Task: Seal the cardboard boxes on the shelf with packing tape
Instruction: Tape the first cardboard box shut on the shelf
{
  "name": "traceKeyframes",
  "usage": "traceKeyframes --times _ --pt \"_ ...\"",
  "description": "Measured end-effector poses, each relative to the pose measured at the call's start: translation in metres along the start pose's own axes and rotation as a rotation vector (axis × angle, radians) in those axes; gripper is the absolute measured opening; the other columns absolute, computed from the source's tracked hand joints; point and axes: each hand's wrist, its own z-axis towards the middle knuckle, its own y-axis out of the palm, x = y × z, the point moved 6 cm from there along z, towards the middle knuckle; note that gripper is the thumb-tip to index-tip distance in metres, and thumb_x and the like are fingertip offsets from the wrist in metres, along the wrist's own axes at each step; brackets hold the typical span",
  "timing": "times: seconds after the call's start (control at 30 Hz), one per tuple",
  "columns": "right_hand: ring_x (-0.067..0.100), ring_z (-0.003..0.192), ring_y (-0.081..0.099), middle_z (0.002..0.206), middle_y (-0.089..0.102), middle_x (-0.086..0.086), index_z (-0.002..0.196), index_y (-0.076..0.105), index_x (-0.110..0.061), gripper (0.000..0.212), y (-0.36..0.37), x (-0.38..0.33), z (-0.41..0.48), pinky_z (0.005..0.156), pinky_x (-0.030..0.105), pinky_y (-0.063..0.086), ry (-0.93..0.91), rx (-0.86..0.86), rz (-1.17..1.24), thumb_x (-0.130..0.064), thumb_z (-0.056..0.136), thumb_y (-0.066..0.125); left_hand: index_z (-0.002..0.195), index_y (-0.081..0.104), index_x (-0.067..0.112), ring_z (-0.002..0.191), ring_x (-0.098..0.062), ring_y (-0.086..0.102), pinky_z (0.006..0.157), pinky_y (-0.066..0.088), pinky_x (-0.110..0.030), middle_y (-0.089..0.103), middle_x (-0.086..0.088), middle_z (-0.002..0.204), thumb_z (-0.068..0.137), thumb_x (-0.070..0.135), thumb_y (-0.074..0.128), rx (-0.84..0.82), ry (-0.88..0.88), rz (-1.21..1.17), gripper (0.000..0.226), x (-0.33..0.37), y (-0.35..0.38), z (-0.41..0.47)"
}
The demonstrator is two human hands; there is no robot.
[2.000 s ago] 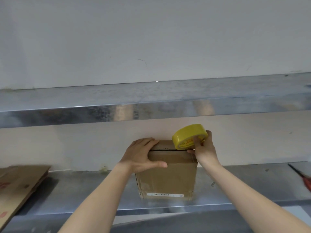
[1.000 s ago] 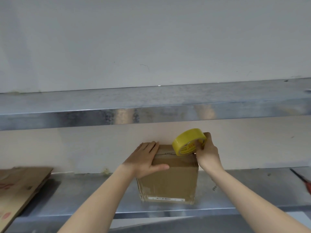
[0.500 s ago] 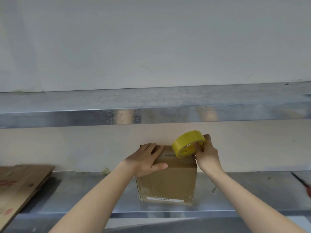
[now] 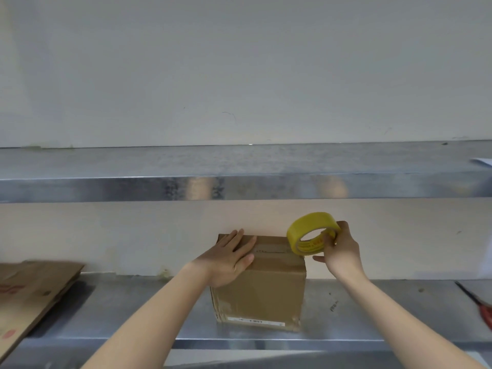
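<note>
The small brown cardboard box (image 4: 262, 291) stands on the lower metal shelf (image 4: 133, 315) against the wall. The left hand (image 4: 229, 258) lies flat, fingers straight, on its top; the right hand (image 4: 339, 249) pinches the yellow roll of packing tape (image 4: 310, 233) at the box's top right corner.

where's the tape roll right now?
Head view, right of centre: the yellow tape roll is pinched in the right hand, at the top right corner of the cardboard box on the lower shelf.
</note>
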Motion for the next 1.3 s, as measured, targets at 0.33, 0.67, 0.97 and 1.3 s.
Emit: traceKeyframes --times 0.33,0.67,0.97,1.3 --pt "0.031 0.081 0.063 0.089 0.053 0.007 0.111 0.04 -0.014 0.014 -0.009 0.009 0.003 0.047 0.023 0.055 -0.029 0.021 -0.068 -0.006 0.1 0.036 0.144 0.002 0.059 0.145 -0.009 -0.02 0.119 -0.006 -0.035 -0.015 0.009 0.16 0.096 0.062 0.01 0.017 0.017 -0.029 0.049 0.001 -0.001 -0.001" --pt "0.033 0.078 0.062 0.093 0.055 0.012 0.114 0.04 -0.011 0.019 -0.039 0.032 -0.003 0.064 0.047 0.059 0.037 0.059 -0.173 -0.003 0.097 0.036 0.135 0.004 0.072 0.144 -0.009 -0.024 0.118 -0.007 -0.037 -0.018 0.01 0.159 0.093 0.065 0.006 0.001 0.041 -0.023 0.042 0.006 -0.001 -0.005" --pt "0.029 0.08 0.061 0.095 0.055 0.011 0.115 0.042 -0.012 0.021 -0.039 0.024 0.003 0.068 0.047 0.059 -0.012 0.062 -0.12 -0.003 0.098 0.035 0.144 -0.005 0.056 0.144 -0.007 -0.023 0.12 -0.007 -0.037 -0.02 0.013 0.158 0.088 0.072 0.008 0.011 0.018 0.019 0.06 0.001 -0.001 -0.003" --pt "0.033 0.086 0.058 0.089 0.053 0.01 0.111 0.038 -0.012 0.019 -0.035 0.047 -0.004 0.069 0.049 0.059 0.082 0.021 -0.121 0.001 0.096 0.036 0.145 0.006 0.057 0.145 -0.014 -0.021 0.12 -0.008 -0.04 -0.016 0.014 0.159 0.089 0.069 0.0 -0.018 -0.071 -0.105 0.058 0.003 -0.002 0.002"
